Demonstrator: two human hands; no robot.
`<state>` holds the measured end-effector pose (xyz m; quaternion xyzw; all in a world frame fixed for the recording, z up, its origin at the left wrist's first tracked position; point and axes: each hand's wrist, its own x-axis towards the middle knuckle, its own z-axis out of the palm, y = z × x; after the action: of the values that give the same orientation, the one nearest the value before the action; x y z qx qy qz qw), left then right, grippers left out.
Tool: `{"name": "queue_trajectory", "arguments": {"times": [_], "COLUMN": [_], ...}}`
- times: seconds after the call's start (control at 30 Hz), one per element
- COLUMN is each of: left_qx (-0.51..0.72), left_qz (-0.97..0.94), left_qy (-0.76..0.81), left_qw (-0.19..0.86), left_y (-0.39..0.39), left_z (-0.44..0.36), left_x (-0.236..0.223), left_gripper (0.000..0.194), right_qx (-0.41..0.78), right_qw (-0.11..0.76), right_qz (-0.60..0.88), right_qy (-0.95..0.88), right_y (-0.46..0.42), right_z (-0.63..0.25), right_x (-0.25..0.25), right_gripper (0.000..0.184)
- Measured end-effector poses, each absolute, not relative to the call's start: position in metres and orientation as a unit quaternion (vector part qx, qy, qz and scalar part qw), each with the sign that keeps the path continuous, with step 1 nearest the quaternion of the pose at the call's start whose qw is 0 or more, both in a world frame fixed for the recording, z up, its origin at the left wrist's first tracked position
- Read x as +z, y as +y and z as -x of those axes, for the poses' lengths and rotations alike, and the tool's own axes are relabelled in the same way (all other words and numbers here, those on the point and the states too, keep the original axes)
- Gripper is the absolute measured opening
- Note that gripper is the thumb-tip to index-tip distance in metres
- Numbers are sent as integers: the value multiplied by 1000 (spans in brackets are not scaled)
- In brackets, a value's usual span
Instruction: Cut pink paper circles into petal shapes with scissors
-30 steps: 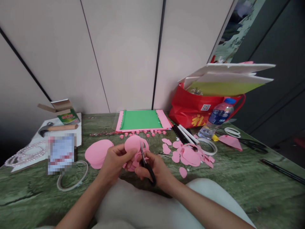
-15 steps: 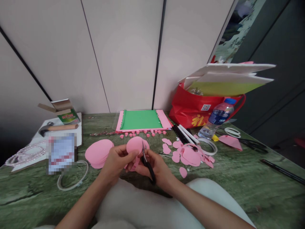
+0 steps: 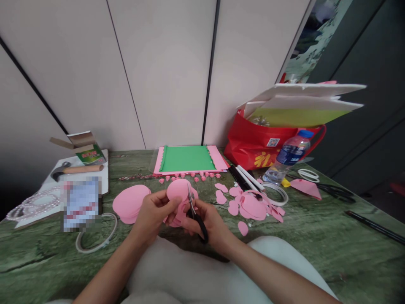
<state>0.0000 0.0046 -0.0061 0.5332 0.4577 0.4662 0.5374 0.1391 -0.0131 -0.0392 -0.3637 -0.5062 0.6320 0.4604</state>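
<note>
Between the thumb and fingers of my left hand [image 3: 158,213] is a round piece of pink paper [image 3: 177,190], held up in front of me. My right hand [image 3: 210,219] is closed around black-handled scissors [image 3: 198,219], whose blades point up and lie against the paper's right edge. More pink paper shows below and behind this piece, partly hidden by my fingers. A stack of pink paper ovals [image 3: 131,202] lies left of my left hand. Small cut pink pieces [image 3: 233,207] and larger scraps [image 3: 255,207] are scattered right of my right hand.
Small pink rolled bits [image 3: 196,179] line the front of a green sheet [image 3: 190,158]. Tape rolls [image 3: 274,194], a water bottle [image 3: 289,156] and a red bag [image 3: 243,143] stand right. A hammer [image 3: 80,169], bead strings [image 3: 34,204] and another tape ring [image 3: 95,249] lie left.
The pink paper has shifted and turned slightly in my left hand. The scissors have tilted a little, their handles moving slightly to the right.
</note>
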Motion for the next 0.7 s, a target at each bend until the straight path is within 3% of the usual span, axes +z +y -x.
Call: {"name": "queue_trajectory", "arguments": {"times": [0.7], "left_qx": [529], "left_qz": [-496], "left_qy": [436], "left_qw": [533], "left_y": [6], "left_z": [-1], "left_x": [-4], "left_gripper": [21], "right_qx": [643], "right_qw": [450], "right_qz": [360], "right_qy": [-505], "right_y": [-12], "right_z": [-141], "right_x": [-49], "right_gripper": [34]}}
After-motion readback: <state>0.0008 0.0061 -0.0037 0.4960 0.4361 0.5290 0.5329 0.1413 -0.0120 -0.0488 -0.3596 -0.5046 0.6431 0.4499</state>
